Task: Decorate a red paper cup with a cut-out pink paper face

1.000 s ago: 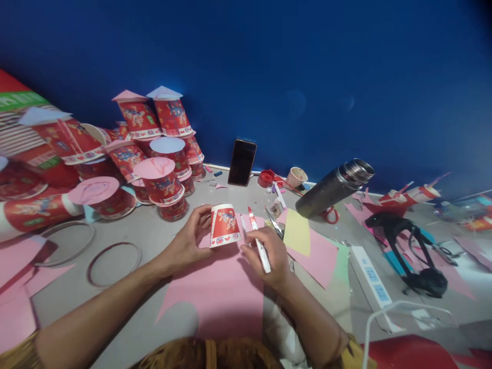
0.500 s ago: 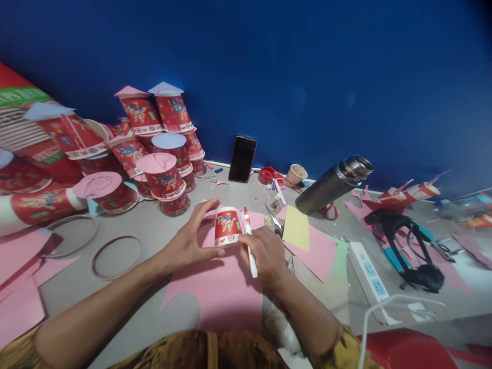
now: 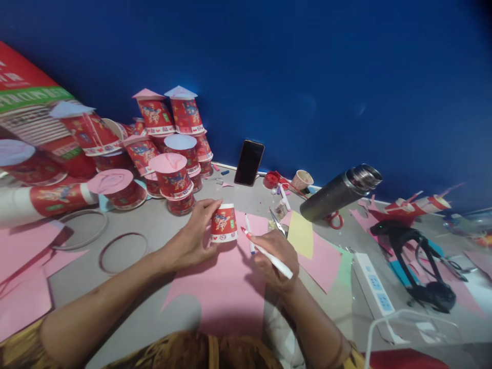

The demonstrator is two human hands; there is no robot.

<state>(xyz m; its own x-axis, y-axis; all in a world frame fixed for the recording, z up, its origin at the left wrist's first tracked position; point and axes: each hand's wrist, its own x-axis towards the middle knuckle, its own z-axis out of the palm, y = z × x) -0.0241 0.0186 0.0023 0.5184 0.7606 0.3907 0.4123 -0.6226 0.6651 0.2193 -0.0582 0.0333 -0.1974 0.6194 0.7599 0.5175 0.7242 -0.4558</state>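
My left hand [image 3: 196, 233] is closed around the left side of a red paper cup [image 3: 223, 221], printed with cartoon figures and a white band along its lower edge. The cup stands over a cut sheet of pink paper [image 3: 223, 287]. A white marker [image 3: 274, 260] with a red end is gripped in my right hand [image 3: 279, 251]. Its red end points up and left toward the cup, a short gap away from it. Just behind that hand, a second white marker [image 3: 248, 225] with a blue end lies on the pink paper.
Stacked red paper cups [image 3: 175, 177] with paper cone tops rise at the left. A phone [image 3: 249, 163] leans against the blue wall. Scissors [image 3: 279, 223], a dark flask [image 3: 340, 192], a power strip [image 3: 372, 287] and a black headset-like frame [image 3: 415, 266] sit to the right.
My right hand has drawn the red-ended marker back from the cup's side and tilted it. The blue-ended marker now shows on the paper. My left hand still holds the cup, turned slightly.
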